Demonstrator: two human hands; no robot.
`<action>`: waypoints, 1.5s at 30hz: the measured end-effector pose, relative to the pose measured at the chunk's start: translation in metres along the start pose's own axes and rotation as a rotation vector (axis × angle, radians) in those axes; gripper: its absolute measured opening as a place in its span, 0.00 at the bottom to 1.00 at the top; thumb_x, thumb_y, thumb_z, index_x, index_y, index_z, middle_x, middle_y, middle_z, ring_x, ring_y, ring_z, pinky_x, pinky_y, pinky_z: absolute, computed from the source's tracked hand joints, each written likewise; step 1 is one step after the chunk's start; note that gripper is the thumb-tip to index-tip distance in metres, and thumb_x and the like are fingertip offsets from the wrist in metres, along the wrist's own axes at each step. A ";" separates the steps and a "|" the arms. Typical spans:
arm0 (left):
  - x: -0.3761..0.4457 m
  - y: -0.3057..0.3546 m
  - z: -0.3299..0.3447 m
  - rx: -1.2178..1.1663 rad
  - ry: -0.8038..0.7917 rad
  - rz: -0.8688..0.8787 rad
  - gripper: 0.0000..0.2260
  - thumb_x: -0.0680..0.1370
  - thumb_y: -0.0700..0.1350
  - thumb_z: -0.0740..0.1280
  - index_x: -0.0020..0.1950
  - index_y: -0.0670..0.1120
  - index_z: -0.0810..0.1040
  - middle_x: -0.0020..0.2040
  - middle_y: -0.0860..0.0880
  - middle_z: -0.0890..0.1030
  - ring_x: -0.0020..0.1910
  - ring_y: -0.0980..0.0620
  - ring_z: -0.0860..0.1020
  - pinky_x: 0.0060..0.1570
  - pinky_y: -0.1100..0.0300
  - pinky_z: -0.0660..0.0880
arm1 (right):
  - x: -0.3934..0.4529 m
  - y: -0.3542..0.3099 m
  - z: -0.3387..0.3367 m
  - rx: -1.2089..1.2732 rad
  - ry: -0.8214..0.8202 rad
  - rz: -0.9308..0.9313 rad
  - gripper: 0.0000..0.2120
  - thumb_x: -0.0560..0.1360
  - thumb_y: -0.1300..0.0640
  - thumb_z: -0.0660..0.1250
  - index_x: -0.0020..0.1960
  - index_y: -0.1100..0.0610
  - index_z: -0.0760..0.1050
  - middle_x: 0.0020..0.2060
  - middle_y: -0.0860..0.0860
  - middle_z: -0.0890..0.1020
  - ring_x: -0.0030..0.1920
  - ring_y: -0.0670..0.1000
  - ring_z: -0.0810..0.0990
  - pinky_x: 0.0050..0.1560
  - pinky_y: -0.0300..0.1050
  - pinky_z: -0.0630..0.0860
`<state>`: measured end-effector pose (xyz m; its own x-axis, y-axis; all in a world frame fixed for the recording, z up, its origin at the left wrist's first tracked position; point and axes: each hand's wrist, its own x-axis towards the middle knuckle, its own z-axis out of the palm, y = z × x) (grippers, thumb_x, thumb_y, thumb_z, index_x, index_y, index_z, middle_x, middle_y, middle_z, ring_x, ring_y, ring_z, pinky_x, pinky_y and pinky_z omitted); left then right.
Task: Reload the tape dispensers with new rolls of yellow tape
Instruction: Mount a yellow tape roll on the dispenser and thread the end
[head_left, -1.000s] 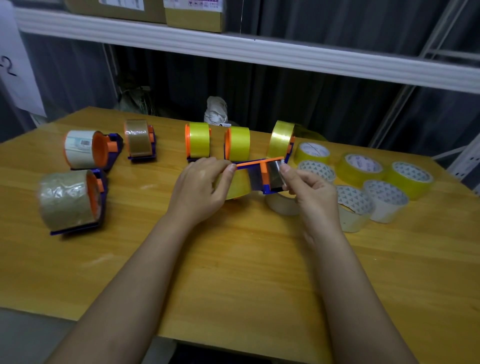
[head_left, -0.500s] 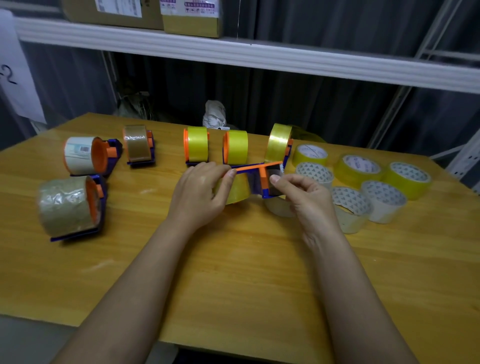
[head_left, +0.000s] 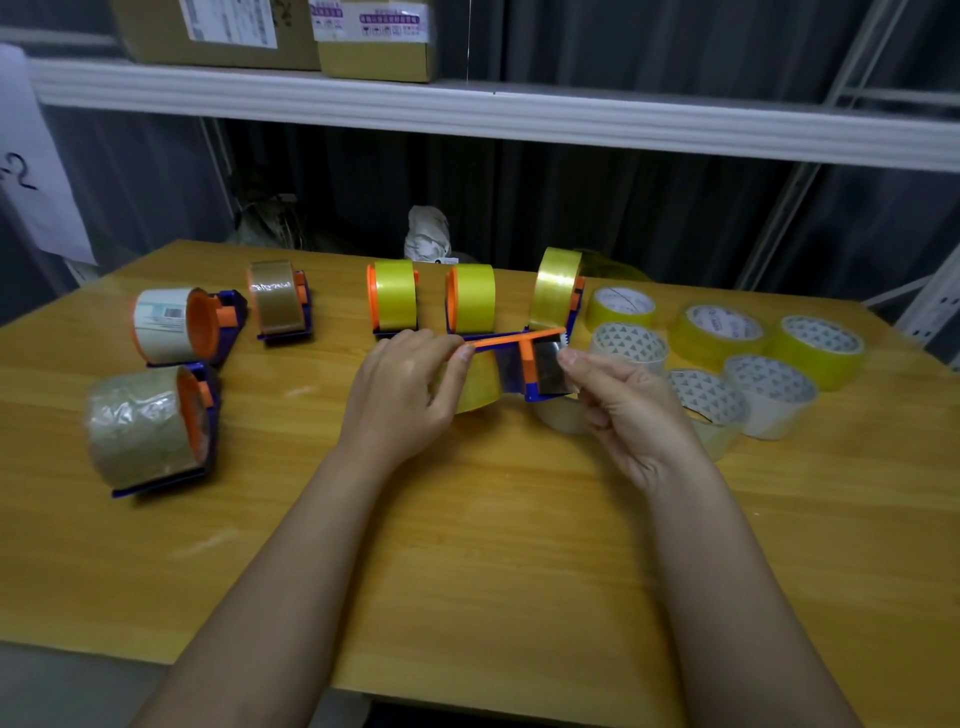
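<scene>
**Tape end drawn over the blade of the held dispenser**

Compared with half a second before, my right hand (head_left: 631, 410) had moved a little to the right, and more of the shiny strip of tape (head_left: 550, 366) was showing between the orange part and my fingertips. My left hand (head_left: 410, 395) was almost at the same place as before.

My left hand was curled around the yellow roll (head_left: 480, 382) that sat in the blue and orange dispenser (head_left: 524, 364), with the thumb pressed on the end of the orange bar. My right hand pinched the free end of the tape between thumb and forefinger, just beside the front edge of the dispenser. I held the dispenser slightly above the wooden table (head_left: 519, 545), in the middle, in front of the row.

Behind it stood three loaded dispensers with yellow tape (head_left: 395, 301), side by side. On the left lay three dispensers with brown or white rolls (head_left: 143, 423). On the right lay the loose rolls (head_left: 719, 327), some yellow and some clear, close together. One clear roll (head_left: 563, 415) lay partly hidden under the held dispenser. Above the table was a white shelf (head_left: 467, 111) with cardboard boxes (head_left: 376, 39).
</scene>
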<state>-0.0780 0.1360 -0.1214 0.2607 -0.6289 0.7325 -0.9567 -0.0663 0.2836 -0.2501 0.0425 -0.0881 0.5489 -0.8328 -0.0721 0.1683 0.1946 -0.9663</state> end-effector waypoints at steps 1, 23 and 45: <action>0.000 0.000 0.000 0.011 -0.001 0.006 0.18 0.80 0.50 0.56 0.51 0.41 0.81 0.41 0.47 0.80 0.40 0.47 0.77 0.40 0.58 0.67 | 0.000 0.000 -0.001 -0.007 -0.010 0.010 0.11 0.74 0.61 0.69 0.55 0.64 0.79 0.25 0.43 0.79 0.24 0.38 0.75 0.24 0.27 0.67; 0.000 0.003 -0.002 0.047 -0.024 -0.015 0.18 0.79 0.50 0.56 0.52 0.40 0.81 0.42 0.46 0.81 0.41 0.46 0.77 0.40 0.56 0.69 | 0.015 0.019 -0.005 -0.472 0.120 -0.376 0.06 0.76 0.57 0.69 0.41 0.52 0.76 0.43 0.43 0.81 0.46 0.36 0.78 0.45 0.28 0.74; 0.005 -0.005 -0.018 -0.320 -0.271 -0.243 0.12 0.81 0.47 0.59 0.64 0.53 0.74 0.50 0.66 0.70 0.51 0.77 0.62 0.59 0.58 0.60 | 0.014 0.010 -0.007 -0.183 0.065 -0.302 0.08 0.81 0.64 0.58 0.43 0.57 0.67 0.41 0.52 0.81 0.38 0.41 0.84 0.37 0.33 0.78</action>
<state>-0.0701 0.1475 -0.1081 0.3882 -0.8066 0.4458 -0.7730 -0.0216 0.6340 -0.2468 0.0289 -0.1010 0.4424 -0.8710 0.2139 0.1621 -0.1569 -0.9742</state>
